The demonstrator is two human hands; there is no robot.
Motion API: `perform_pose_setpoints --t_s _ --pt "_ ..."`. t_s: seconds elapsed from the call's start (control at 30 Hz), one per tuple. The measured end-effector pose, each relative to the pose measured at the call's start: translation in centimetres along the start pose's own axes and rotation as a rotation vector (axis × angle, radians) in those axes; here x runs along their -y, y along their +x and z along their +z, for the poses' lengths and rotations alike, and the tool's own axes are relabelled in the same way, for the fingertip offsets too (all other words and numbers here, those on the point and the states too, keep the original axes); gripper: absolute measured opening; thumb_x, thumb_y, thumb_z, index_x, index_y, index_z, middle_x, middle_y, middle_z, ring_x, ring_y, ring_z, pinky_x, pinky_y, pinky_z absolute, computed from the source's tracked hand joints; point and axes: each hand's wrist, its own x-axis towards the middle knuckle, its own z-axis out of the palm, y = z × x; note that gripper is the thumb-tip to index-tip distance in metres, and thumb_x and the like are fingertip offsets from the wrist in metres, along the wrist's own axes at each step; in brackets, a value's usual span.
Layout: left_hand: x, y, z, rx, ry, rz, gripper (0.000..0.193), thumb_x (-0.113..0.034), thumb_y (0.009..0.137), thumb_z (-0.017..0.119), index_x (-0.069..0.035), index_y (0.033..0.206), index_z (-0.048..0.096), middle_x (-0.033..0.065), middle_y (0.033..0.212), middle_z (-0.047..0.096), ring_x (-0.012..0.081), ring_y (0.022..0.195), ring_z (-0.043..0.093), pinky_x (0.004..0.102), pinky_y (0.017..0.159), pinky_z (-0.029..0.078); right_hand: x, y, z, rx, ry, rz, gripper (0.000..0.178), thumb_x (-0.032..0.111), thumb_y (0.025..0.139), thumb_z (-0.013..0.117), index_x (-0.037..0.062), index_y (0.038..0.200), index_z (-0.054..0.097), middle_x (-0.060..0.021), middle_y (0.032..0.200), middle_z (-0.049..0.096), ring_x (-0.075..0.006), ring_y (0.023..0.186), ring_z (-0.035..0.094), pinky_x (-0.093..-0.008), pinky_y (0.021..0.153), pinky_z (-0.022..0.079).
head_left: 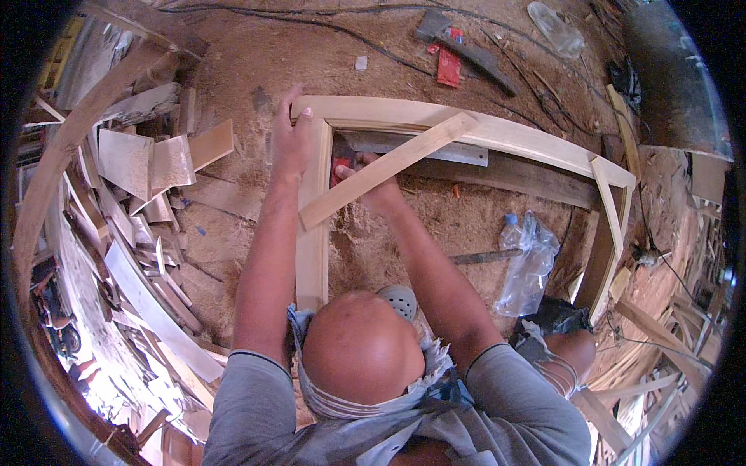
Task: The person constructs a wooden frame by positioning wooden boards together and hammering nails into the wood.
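A pale wooden frame (312, 256) with a curved top rail (388, 109) lies in front of me. My left hand (292, 144) grips its far left corner, thumb on the near face and fingers over the outer edge. Inside that corner, my right hand (374, 185) is closed on the red handle (339, 169) of a flat-bladed metal tool. Its long blade (458, 154) runs just under the top rail and has a small hole near its end; the tool's exact kind is unclear. A diagonal wooden brace (388, 167) crosses the corner and partly hides my right hand.
A second brace (608, 206) spans the frame's right corner. A clear plastic bottle (510, 233) and plastic bag (532, 268) lie within the frame. Wood offcuts (148, 163) pile up at left. Black cables (326, 23), a dark wooden bar (482, 62) and a red packet (448, 66) lie beyond.
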Motion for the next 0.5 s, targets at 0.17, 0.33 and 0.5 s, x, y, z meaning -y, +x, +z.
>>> perform_pose_setpoints --t_s 0.17,0.33,0.5 --pt "-0.63 -0.30 0.55 -0.045 -0.108 0.027 0.050 -0.008 0.104 0.057 -0.003 0.154 0.052 0.0172 0.157 0.055 0.0295 0.148 0.049 0.0403 0.126 0.035 -0.29 1.05 -0.53 0.025 -0.072 0.053 0.031 0.022 0.096 0.084 0.0015 0.108 0.064 0.0046 0.076 0.059 -0.0075 0.068 0.054 -0.0290 0.058 0.047" --pt "-0.70 -0.47 0.21 -0.042 -0.074 0.050 0.049 -0.008 0.104 0.057 -0.002 0.153 0.052 0.0180 0.157 0.055 0.0300 0.147 0.050 0.0404 0.126 0.035 -0.33 0.56 0.12 -0.014 0.063 0.062 0.027 0.022 0.096 0.084 0.0033 0.103 0.065 0.0062 0.074 0.055 -0.0066 0.065 0.051 -0.0286 0.056 0.044" --pt "-0.68 -0.38 0.32 -0.043 -0.075 0.066 0.049 -0.010 0.104 0.057 -0.001 0.152 0.053 0.0187 0.156 0.056 0.0302 0.147 0.050 0.0407 0.125 0.035 -0.52 0.87 -0.45 -0.020 -0.109 0.077 0.027 0.023 0.097 0.083 0.0034 0.103 0.065 0.0057 0.075 0.057 -0.0068 0.066 0.053 -0.0285 0.057 0.045"
